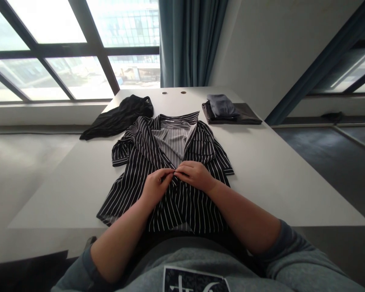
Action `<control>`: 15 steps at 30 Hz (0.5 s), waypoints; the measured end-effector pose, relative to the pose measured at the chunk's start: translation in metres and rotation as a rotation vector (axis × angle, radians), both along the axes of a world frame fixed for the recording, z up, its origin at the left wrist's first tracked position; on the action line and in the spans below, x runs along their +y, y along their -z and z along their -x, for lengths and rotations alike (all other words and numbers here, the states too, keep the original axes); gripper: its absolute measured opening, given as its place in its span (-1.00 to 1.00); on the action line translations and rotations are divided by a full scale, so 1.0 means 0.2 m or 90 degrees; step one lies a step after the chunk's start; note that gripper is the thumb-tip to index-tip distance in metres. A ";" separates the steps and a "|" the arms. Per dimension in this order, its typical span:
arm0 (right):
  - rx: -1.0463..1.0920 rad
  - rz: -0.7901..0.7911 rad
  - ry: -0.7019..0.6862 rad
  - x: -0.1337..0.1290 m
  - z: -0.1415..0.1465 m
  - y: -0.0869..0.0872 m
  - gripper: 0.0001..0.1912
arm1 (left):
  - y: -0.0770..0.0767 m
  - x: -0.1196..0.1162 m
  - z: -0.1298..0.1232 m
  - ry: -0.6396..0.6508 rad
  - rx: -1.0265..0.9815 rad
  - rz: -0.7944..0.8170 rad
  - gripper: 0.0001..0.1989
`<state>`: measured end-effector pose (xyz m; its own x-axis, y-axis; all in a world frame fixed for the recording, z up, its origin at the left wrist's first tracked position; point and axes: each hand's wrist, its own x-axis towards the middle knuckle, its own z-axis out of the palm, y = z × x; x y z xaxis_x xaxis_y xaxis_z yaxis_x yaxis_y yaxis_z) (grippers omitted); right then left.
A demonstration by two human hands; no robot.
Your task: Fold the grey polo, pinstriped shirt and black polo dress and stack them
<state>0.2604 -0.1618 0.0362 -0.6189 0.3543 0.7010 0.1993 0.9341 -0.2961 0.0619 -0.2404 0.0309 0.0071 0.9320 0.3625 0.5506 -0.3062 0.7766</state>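
head: black shirt (pixel 187 202), white stripes (front in tight pinch: left hand (pixel 156 183), right hand (pixel 196 175))

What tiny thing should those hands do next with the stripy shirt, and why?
Maybe draw the front of the striped shirt closed where the fingers meet. The left hand and right hand come together there, and just above them the front gapes open up to the collar.

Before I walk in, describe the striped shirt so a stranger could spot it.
On the white table, find the middle of the near edge, where the left hand and right hand meet. The shirt lies spread beneath them, collar pointing away. Only it has white stripes on black; the crumpled black garment and folded stack show none.
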 end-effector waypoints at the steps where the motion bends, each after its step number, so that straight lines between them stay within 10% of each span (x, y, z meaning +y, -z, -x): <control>1: 0.001 0.002 0.000 0.00 0.00 0.00 -0.85 | 0.00 0.00 0.00 0.003 -0.014 0.015 -0.84; 15: -0.040 0.018 -0.074 0.00 0.00 -0.01 -0.83 | 0.05 0.04 0.01 0.039 -0.185 0.190 -0.89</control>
